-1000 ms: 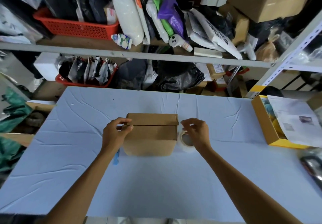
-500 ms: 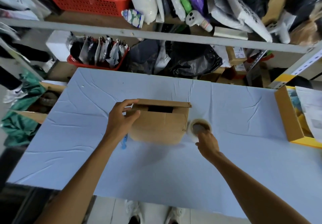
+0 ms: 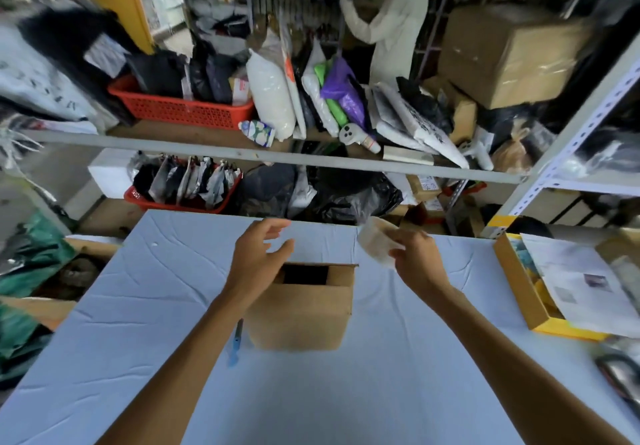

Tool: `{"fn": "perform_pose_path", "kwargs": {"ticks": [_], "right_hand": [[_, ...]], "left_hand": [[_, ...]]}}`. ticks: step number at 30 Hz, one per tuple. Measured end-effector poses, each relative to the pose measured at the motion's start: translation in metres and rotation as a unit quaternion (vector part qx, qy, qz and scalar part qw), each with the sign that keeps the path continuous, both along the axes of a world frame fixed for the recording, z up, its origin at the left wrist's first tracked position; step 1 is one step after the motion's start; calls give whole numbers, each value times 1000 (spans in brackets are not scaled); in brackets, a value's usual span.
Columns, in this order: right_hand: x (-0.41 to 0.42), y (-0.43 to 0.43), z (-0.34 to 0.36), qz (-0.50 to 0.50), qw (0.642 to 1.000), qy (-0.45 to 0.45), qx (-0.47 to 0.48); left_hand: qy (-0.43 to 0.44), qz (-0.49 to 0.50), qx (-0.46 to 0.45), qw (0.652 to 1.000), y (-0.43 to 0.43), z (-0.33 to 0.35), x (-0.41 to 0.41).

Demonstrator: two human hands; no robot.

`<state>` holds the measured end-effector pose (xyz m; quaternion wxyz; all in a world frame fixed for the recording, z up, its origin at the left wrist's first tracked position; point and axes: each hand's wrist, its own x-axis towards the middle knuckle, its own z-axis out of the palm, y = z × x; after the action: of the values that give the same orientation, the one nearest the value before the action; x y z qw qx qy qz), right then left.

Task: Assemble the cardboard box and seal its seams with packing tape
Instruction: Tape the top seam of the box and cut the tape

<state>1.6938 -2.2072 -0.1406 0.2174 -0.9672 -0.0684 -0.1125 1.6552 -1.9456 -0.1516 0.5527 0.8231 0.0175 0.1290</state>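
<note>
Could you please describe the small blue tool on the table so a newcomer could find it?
On the pale blue table, find the brown cardboard box standing in the middle. Just beside its near left corner lies the slim blue tool. It is the only bright blue, pen-thin thing there, set against brown cardboard and the paler table.

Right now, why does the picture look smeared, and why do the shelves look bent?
Head view: motion blur smears the tape roll in the right hand; the wide-angle lens bows the shelf rail; the cardboard box is sharper, casting a soft shadow on the table.
</note>
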Motion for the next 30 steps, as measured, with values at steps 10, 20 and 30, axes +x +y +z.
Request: {"fn": "perform_pose_path", "kwargs": {"ticks": [10,20,30], "right_hand": [[-46,44,71,188,977,-91,50],[-59,56,72,213,969,-89,89],[-58,51,61,188,970,1,155]], "left_hand": [[-14,-198,-114,973,-13,55,8],[-58,-72,-171,981,1,47,1],[15,49,-217,975,-4,44,3]]}}
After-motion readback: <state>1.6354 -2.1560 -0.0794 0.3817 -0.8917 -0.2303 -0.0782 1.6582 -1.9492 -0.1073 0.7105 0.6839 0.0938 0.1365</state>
